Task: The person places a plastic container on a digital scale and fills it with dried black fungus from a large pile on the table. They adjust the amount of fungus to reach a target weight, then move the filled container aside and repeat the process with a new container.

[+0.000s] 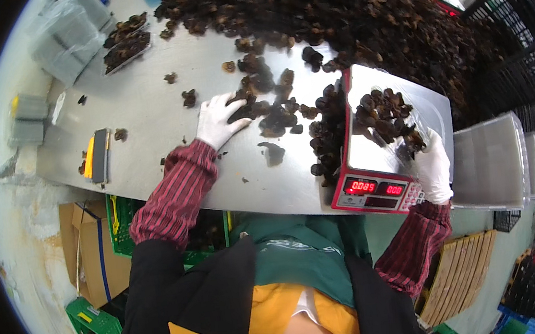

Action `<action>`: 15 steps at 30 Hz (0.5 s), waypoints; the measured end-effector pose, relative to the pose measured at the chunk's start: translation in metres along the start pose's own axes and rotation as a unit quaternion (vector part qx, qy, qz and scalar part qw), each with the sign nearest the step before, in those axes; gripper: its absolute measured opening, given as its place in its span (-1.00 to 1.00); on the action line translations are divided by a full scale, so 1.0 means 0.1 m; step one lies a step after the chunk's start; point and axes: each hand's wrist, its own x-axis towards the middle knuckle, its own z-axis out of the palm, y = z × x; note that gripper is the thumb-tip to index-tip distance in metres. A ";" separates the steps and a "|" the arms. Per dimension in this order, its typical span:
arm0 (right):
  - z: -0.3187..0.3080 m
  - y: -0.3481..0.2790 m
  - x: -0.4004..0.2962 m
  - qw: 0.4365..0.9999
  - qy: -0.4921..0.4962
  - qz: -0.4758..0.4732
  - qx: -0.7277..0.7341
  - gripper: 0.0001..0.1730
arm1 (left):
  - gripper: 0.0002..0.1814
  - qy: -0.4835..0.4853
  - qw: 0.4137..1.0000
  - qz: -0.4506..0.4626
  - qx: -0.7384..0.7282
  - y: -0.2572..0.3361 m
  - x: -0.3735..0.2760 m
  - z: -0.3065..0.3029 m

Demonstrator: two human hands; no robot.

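My left hand (221, 121), in a white glove, lies on the steel table (143, 102) with its fingers spread at a few loose dark dried wood-ear-like mushrooms (258, 77). At the right, my gloved right hand (433, 166) is at the near right edge of a red digital scale (373, 192) with lit red digits. Its fingers touch the rim of a clear plastic tray (404, 140) on the steel pan, with dark mushroom pieces (381, 111) in it. Whether the fingers grip the rim cannot be told. More pieces (328, 136) line the scale's left side.
A big heap of mushrooms (328, 4) covers the far side. Two filled trays (127, 47) and bagged empty trays (61, 47) stand at the far left; a yellow and grey tool (96, 156) lies nearer. Stacked clear trays (489, 163) and black crates (506, 19) are at right.
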 end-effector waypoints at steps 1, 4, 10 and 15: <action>-0.08 -0.17 -0.03 0.998 -0.046 0.031 0.032 -0.48 | -0.55 0.022 0.999 -0.003 0.023 0.06 -0.09 0.03; 0.03 0.01 -0.08 0.997 0.053 -0.025 -0.043 -0.45 | -0.66 0.102 0.994 0.039 -0.008 0.08 -0.17 0.06; -0.01 0.13 -0.24 0.984 0.171 0.053 0.002 -0.62 | -0.77 0.065 0.976 -0.085 -0.189 0.13 0.10 -0.01; 0.01 0.16 -0.41 0.978 0.119 0.168 -0.029 -0.45 | -0.74 0.099 0.967 0.052 -0.229 0.90 0.74 -0.28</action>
